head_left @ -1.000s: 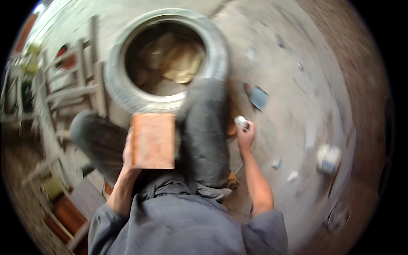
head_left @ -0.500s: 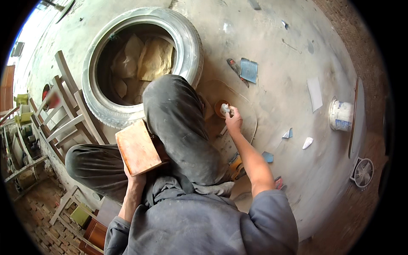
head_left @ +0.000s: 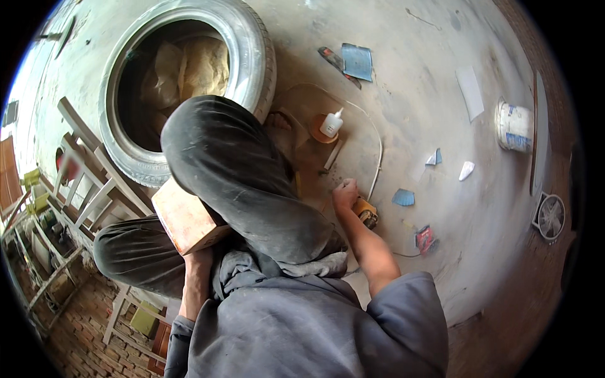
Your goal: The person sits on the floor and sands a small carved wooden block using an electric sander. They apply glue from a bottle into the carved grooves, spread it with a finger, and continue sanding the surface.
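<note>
My left hand [head_left: 199, 261] holds a reddish-tan wooden block or box [head_left: 186, 214] from below, steadied against my lap. Most of those fingers are hidden beneath it. Above the floor, near a yellow power tool [head_left: 366, 213], my right hand [head_left: 345, 194] has its fingers curled in. Whatever they may hold does not show. A small white bottle with a pointed nozzle [head_left: 331, 125] rests tilted in a round orange-brown dish [head_left: 317, 133] beyond that hand. Between dish and hand lies a short pale stick [head_left: 334, 156].
A large tire [head_left: 252, 69] with sacks inside stands beyond my knee. A pale cord [head_left: 382, 148] curves across the floor. Blue sheet pieces [head_left: 357, 62], a dark-and-red tool [head_left: 339, 65], a red object [head_left: 426, 239] and a white bucket [head_left: 514, 126] lie rightward. Wooden frames [head_left: 94, 176] stand left.
My right hand has let go of the white bottle, leaving it in the dish, and has drawn back toward me beside the yellow tool. The left hand still holds the wooden piece.
</note>
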Action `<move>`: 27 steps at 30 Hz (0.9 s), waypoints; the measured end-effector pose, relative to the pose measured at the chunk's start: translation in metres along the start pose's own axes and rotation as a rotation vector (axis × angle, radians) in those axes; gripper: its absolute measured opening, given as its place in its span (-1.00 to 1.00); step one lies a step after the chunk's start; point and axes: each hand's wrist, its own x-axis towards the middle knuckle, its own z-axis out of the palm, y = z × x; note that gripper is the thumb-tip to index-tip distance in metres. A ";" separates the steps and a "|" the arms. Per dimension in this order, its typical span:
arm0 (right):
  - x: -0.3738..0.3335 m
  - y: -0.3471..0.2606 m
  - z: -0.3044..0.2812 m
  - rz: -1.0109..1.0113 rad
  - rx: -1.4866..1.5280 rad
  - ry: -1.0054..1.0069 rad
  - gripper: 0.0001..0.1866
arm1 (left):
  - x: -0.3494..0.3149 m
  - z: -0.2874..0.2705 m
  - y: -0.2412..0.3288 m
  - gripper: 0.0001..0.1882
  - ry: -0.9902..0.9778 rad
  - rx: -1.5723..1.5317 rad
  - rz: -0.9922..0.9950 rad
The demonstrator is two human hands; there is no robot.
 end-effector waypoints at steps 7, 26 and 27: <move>-0.058 0.002 0.010 0.138 -0.094 -0.285 -0.67 | 0.010 0.011 -0.005 -0.49 0.077 -0.073 -0.011; -0.013 -0.066 -0.109 -0.124 0.451 -0.147 -0.66 | 0.000 0.090 0.082 -0.26 0.161 -0.337 -0.223; -0.021 -0.106 -0.140 -0.173 0.533 -0.142 -0.65 | 0.004 0.088 0.080 -0.25 0.144 -0.337 -0.260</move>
